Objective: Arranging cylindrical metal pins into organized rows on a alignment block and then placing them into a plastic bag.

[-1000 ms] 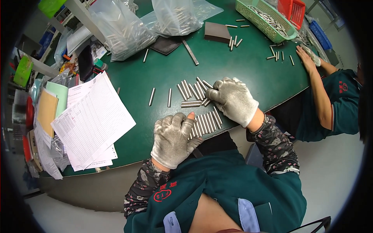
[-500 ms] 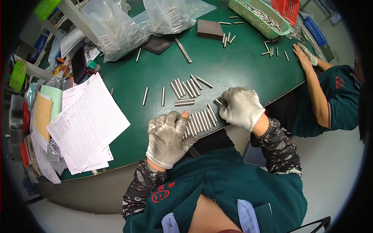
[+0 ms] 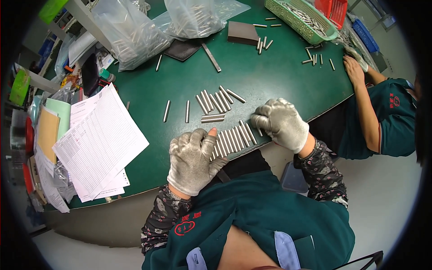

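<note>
A row of several shiny metal pins [image 3: 232,140] lies side by side near the table's front edge. My left hand [image 3: 189,162], in a worn grey-white glove, rests at the row's left end. Its bare-tipped index finger and its thumb bracket the pins there, and the other fingers are curled. Off the row's right end is my gloved right hand [image 3: 280,123], closed in a pinch; the end of one metal pin [image 3: 260,132] shows below its fingers. Beyond the row lie two pins flat [image 3: 213,118] and a loose slanted group of pins [image 3: 218,100].
Papers [image 3: 101,144] cover the left side. Plastic bags of pins [image 3: 130,40], a dark block [image 3: 243,33], a flat metal bar [image 3: 211,57] and a green basket [image 3: 310,33] stand farther back. A co-worker's arm [image 3: 366,103] rests at the right edge.
My right hand has turned and tilted its pin more upright, its end now close to the row's right end. The left hand stays at the row.
</note>
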Available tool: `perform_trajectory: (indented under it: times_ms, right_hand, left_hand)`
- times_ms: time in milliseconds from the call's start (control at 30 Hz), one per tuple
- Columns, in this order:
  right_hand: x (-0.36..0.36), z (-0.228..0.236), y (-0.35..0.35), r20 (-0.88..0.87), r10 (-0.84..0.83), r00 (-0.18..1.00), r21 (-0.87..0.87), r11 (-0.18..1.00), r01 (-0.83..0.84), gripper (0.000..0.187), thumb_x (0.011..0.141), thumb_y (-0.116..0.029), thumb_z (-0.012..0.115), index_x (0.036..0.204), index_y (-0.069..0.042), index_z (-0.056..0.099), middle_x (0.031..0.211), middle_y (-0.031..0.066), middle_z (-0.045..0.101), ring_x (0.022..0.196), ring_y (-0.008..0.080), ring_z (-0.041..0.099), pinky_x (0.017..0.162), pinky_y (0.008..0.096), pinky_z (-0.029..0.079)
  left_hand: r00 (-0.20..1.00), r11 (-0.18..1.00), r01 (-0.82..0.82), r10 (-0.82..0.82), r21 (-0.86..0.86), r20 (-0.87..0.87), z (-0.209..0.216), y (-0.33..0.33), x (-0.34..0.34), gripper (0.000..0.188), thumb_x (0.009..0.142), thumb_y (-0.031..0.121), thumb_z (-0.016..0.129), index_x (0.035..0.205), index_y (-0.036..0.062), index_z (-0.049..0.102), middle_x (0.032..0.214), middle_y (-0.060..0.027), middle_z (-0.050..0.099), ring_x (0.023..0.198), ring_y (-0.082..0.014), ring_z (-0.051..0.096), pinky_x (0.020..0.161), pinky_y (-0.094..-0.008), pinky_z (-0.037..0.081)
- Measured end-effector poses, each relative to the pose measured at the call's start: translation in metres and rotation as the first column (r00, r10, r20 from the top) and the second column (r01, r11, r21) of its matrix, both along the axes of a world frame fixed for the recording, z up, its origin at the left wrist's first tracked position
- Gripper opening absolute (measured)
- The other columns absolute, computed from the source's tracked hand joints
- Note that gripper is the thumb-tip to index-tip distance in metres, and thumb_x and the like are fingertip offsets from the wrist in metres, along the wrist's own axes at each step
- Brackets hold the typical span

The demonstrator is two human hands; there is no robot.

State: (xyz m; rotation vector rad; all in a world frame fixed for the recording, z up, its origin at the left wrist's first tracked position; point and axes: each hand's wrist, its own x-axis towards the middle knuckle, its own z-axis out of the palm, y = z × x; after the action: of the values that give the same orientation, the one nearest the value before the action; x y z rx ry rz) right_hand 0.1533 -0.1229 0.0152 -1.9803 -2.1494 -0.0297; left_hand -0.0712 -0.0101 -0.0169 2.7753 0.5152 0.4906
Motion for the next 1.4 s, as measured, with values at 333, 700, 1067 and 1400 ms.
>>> perform_trajectory:
  times_ms: [333,700,1067,1400]
  right_hand:
    - [-0.021,-0.013,-0.001,0.047,-0.099,0.994,0.009,0.995,0.098,0.033,0.076,-0.012,0.057,0.108,-0.015,0.065,0.087,0.0053,0.062,0.081,0.0253,0.058,0.072,0.0377,0.047]
    - [0.001,-0.005,0.014,-0.228,-0.172,0.958,0.197,0.956,0.218,0.026,0.073,-0.008,0.060,0.099,-0.011,0.065,0.081,0.0081,0.061,0.079,0.0295,0.057,0.071,0.0413,0.046]
    - [-0.006,-0.009,0.047,-0.071,-0.433,0.899,0.043,0.899,0.436,0.014,0.073,-0.017,0.057,0.078,-0.008,0.065,0.078,0.0115,0.062,0.083,0.0291,0.061,0.076,0.0404,0.048]
    - [-0.003,0.003,0.000,-0.059,-0.468,0.882,-0.187,0.873,0.450,0.018,0.071,-0.020,0.054,0.070,-0.005,0.065,0.073,0.0155,0.063,0.076,0.0338,0.061,0.070,0.0439,0.049]
  left_hand:
    - [0.999,1.000,-0.012,0.011,-0.010,-0.037,0.000,0.002,0.002,0.062,0.071,0.045,0.067,0.118,0.0068,0.056,0.102,-0.0134,0.056,0.092,-0.0308,0.056,0.081,-0.0462,0.039]
    - [0.982,0.993,-0.038,0.016,0.113,0.188,0.017,0.021,0.001,0.032,0.068,0.016,0.073,0.096,0.0093,0.060,0.092,-0.0112,0.056,0.082,-0.0301,0.055,0.073,-0.0419,0.044]
    - [0.982,0.981,-0.015,0.051,0.192,-0.184,0.025,0.040,0.050,0.018,0.072,0.014,0.069,0.089,0.0116,0.065,0.092,-0.0078,0.059,0.090,-0.0252,0.059,0.077,-0.0388,0.049]
    - [0.857,0.815,0.187,0.138,0.549,-0.496,0.026,0.033,0.067,0.011,0.078,0.015,0.055,0.080,0.0138,0.065,0.089,-0.0023,0.059,0.088,-0.0158,0.058,0.072,-0.0300,0.047]
